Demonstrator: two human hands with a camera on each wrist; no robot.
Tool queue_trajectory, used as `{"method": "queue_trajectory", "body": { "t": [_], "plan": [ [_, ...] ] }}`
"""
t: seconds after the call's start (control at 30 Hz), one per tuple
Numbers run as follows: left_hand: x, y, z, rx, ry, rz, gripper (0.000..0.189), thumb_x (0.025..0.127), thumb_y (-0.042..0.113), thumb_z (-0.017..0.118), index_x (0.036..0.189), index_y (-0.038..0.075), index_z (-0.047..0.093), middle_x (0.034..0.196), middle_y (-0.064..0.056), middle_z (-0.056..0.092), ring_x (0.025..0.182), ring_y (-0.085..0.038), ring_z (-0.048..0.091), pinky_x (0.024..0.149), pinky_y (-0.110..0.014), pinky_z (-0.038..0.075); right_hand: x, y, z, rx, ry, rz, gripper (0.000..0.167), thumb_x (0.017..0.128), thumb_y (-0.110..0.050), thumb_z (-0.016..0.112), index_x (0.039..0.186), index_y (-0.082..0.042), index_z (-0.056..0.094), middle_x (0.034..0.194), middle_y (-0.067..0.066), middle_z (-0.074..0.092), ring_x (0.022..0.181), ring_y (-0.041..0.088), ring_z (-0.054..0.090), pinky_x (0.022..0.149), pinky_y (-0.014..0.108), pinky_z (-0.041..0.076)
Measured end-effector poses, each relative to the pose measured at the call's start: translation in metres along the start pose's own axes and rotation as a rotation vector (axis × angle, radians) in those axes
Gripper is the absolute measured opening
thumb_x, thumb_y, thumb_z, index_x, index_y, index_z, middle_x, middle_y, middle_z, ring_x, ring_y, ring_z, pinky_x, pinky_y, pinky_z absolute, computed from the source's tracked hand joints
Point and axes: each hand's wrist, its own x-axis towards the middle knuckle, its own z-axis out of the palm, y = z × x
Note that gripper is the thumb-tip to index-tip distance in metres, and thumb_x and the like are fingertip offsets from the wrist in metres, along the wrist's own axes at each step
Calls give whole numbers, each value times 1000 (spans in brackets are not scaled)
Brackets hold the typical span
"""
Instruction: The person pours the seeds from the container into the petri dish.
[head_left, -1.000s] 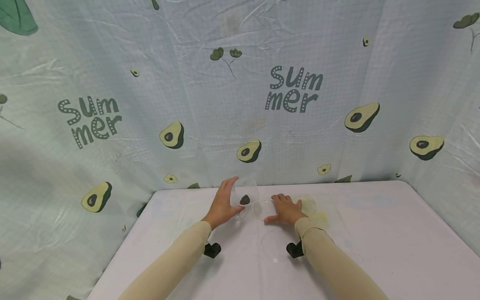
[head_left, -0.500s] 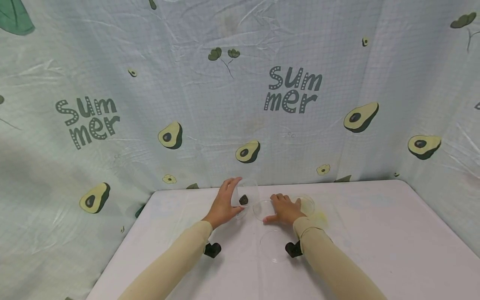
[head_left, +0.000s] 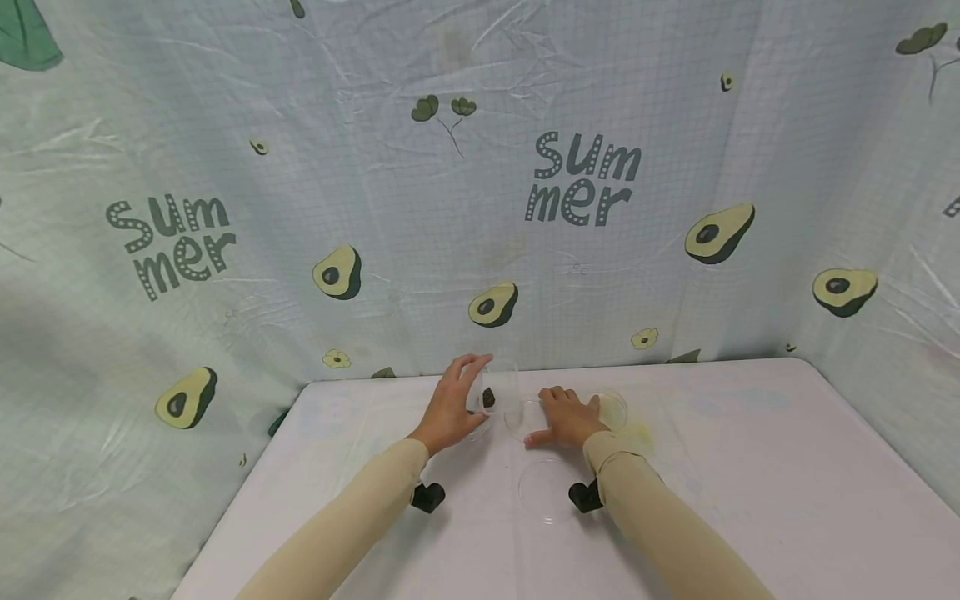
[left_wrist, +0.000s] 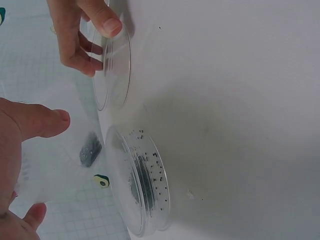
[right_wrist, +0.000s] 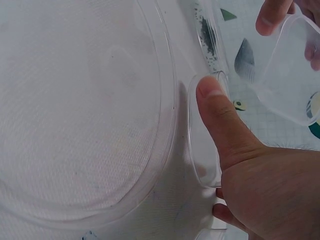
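A tilted clear cup (head_left: pixel 506 387) with a dark clump (head_left: pixel 489 397) inside, gripped in the left hand (head_left: pixel 450 410).
Palm down, the right hand (head_left: pixel 567 417) holds a clear dish (right_wrist: pixel 202 142) with thumb and fingers.

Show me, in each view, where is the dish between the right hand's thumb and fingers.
Head: dish, below and right of centre, faint.
Left wrist: dish, upper left, partly covered.
Right wrist: dish, right of centre, partly behind the thumb.
Shared landmark: the right hand, at the dish in every view.
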Motion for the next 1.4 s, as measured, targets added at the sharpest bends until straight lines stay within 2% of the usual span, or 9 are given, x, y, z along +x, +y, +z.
{"method": "queue_trajectory", "body": {
  "t": [0.33, 0.63, 0.87, 1.4],
  "plan": [
    [5, 5, 0, 31, -33, 12, 93, 71, 4, 83, 148, 31, 37, 144, -5, 40, 131, -28, 45, 107, -52, 40, -2, -1, -3, 6, -7, -4, 92, 70, -61, 75, 139, -10, 42, 143, 15, 44, 132, 35, 42, 104, 76, 23],
    [8, 8, 3, 85, -60, 37, 92, 72, 5, 83, 147, 32, 38, 145, -5, 40, 132, -31, 45, 106, -53, 41, -3, 0, -4, 8, -7, -12, 92, 70, -62, 75, 139, -9, 43, 143, 16, 45, 132, 36, 42, 105, 76, 23],
    [12, 13, 1, 117, -72, 60, 92, 72, 6, 83, 147, 32, 38, 146, -5, 39, 134, -27, 43, 104, -54, 42, -6, -1, -7, 10, -3, -17, 91, 70, -61, 75, 137, -9, 44, 140, 16, 47, 130, 36, 44, 104, 75, 25],
    [15, 14, 4, 205, -91, 129, 92, 72, 4, 82, 147, 35, 38, 146, -4, 38, 137, -22, 37, 101, -46, 43, -8, -3, -10, -10, -7, -22, 90, 71, -62, 74, 137, -8, 44, 141, 16, 47, 130, 36, 43, 104, 75, 24]
  ]
}}
